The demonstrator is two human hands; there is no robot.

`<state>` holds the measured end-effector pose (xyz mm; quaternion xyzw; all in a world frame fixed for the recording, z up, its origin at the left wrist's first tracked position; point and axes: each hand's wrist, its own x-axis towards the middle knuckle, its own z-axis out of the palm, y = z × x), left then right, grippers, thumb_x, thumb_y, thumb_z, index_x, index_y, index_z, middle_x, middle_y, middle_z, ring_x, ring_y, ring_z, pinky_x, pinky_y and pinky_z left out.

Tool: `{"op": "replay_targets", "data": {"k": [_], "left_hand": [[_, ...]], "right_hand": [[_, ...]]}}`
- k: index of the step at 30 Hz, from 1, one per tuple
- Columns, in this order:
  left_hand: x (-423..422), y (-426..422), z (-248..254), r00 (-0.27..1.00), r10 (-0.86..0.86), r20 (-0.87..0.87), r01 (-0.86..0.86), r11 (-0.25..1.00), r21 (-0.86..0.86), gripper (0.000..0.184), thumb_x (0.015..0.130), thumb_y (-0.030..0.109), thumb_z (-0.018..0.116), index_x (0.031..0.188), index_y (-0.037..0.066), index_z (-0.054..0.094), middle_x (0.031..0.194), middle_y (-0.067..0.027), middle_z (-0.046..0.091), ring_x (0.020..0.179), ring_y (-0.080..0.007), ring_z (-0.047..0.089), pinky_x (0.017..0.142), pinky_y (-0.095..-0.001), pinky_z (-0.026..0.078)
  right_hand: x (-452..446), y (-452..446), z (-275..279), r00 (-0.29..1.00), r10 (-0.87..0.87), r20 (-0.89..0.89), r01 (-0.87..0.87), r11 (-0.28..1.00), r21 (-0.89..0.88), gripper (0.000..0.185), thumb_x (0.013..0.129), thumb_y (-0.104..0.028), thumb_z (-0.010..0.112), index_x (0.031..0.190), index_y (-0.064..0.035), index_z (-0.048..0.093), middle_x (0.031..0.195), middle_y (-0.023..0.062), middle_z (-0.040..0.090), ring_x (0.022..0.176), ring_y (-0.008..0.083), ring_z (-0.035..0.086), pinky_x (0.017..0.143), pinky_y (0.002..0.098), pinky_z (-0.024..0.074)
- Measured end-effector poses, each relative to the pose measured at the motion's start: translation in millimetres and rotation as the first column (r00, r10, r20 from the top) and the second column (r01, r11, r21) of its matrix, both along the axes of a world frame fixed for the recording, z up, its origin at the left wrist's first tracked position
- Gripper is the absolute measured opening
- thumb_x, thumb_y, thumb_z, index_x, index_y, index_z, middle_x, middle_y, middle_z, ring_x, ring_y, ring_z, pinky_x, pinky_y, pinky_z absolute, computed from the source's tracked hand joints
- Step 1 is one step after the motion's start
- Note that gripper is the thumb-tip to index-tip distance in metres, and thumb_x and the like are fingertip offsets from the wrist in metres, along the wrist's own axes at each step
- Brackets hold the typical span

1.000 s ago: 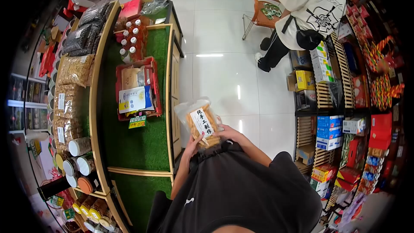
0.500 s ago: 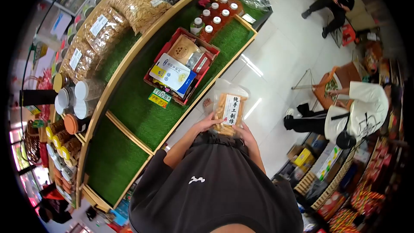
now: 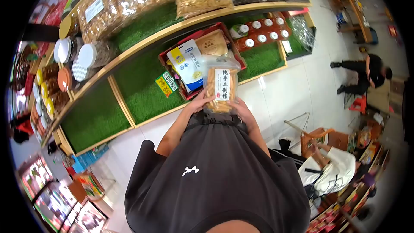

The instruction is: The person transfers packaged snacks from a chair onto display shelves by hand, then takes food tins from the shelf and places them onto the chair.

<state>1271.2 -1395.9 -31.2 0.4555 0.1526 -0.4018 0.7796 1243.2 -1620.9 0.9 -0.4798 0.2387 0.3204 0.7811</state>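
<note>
Swung over to one red box, one snack bag pointed its long axis and top away from the body, left hand and right hand pinching its lower sides; eight bottles stood nearby.

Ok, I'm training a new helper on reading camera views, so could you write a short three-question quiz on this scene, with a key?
1. Multiple choice: what do the left hand and right hand hold between them?
A) A jar with an orange lid
B) A clear bag of stick-shaped pieces
C) A folded shirt
2. Fill in the missing word: the price sign beside the red box sits on ____ turf.
3. True or false: the white-capped bottles stand inside the red box.

Key: 1 B; 2 green; 3 false.
</note>
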Motion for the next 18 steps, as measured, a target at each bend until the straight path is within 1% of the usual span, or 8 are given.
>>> {"op": "replay_targets", "data": {"k": [5,6,9,10,13,14,17,18], "left_hand": [[13,1,3,0.961,0.250,-0.115,-0.251,0.968,0.007,0.075,0.084,0.018,0.065,0.142,0.012,0.018,0.129,-0.0081,0.045,0.114,-0.0187,0.048,0.091,-0.0325,0.044],[14,-3,7,0.947,0.302,-0.112,-0.305,0.952,-0.017,0.076,0.084,0.017,0.065,0.142,0.013,0.016,0.129,-0.0082,0.045,0.115,-0.0188,0.047,0.092,-0.0332,0.044],[24,-18,1,0.905,0.413,-0.104,-0.413,0.910,0.022,0.078,0.084,0.017,0.065,0.143,0.016,0.014,0.130,-0.0084,0.044,0.117,-0.0194,0.046,0.094,-0.0342,0.043],[27,-24,-1,0.888,0.449,-0.098,-0.447,0.894,0.043,0.071,0.085,0.019,0.064,0.141,0.012,0.021,0.125,-0.0093,0.047,0.114,-0.0185,0.048,0.092,-0.0326,0.043],[37,-29,-16,0.920,0.391,0.022,-0.388,0.902,0.192,0.062,0.085,0.025,0.065,0.135,0.008,0.033,0.117,-0.0095,0.052,0.104,-0.0167,0.051,0.086,-0.0306,0.043],[36,-33,-22,0.903,0.428,0.025,-0.418,0.867,0.271,0.052,0.084,0.033,0.065,0.122,0.005,0.044,0.103,-0.0069,0.055,0.095,-0.0141,0.050,0.076,-0.0257,0.045],[33,-29,-35,0.952,0.303,0.051,-0.286,0.814,0.506,0.051,0.082,0.039,0.066,0.116,0.005,0.047,0.095,-0.0029,0.055,0.080,-0.0106,0.052,0.066,-0.0254,0.046],[35,-36,-13,0.917,0.394,-0.061,-0.321,0.820,0.473,0.050,0.083,0.041,0.064,0.115,0.006,0.046,0.095,-0.0041,0.055,0.080,-0.0122,0.053,0.064,-0.0288,0.050]], "right_hand": [[74,-4,-14,0.953,0.299,0.053,-0.301,0.952,0.059,0.055,0.082,-0.011,0.066,0.127,0.0036,0.038,0.117,0.0128,0.055,0.106,0.0198,0.054,0.089,0.0305,0.0441],[85,-5,-15,0.939,0.332,0.090,-0.333,0.943,-0.007,0.045,0.081,-0.012,0.065,0.120,0.0039,0.049,0.113,0.0106,0.058,0.098,0.0167,0.057,0.084,0.0279,0.0450],[120,-13,-21,0.889,0.443,0.115,-0.438,0.896,-0.067,0.045,0.081,-0.015,0.066,0.119,0.0033,0.049,0.112,0.0108,0.059,0.097,0.0162,0.057,0.085,0.0276,0.0444],[128,-16,-21,0.861,0.490,0.139,-0.469,0.869,-0.159,0.047,0.081,-0.020,0.067,0.118,0.0027,0.050,0.109,0.0098,0.060,0.095,0.0161,0.058,0.079,0.0276,0.0471],[145,-24,-22,0.829,0.544,0.132,-0.485,0.816,-0.314,0.051,0.081,-0.026,0.067,0.120,0.0006,0.047,0.103,0.0091,0.061,0.095,0.0170,0.058,0.067,0.0277,0.0510],[148,-23,-24,0.824,0.550,0.134,-0.495,0.815,-0.302,0.051,0.081,-0.026,0.067,0.120,0.0006,0.047,0.103,0.0091,0.061,0.095,0.0170,0.058,0.067,0.0277,0.0510],[151,-21,-38,0.880,0.470,0.071,-0.451,0.873,-0.187,0.056,0.083,-0.030,0.065,0.125,-0.0026,0.041,0.095,0.0090,0.061,0.079,0.0161,0.061,0.053,0.0258,0.0500],[159,-20,-39,0.847,0.519,0.117,-0.479,0.839,-0.259,0.054,0.083,-0.032,0.065,0.123,-0.0039,0.041,0.087,0.0078,0.060,0.066,0.0143,0.058,0.044,0.0247,0.0448]]}}
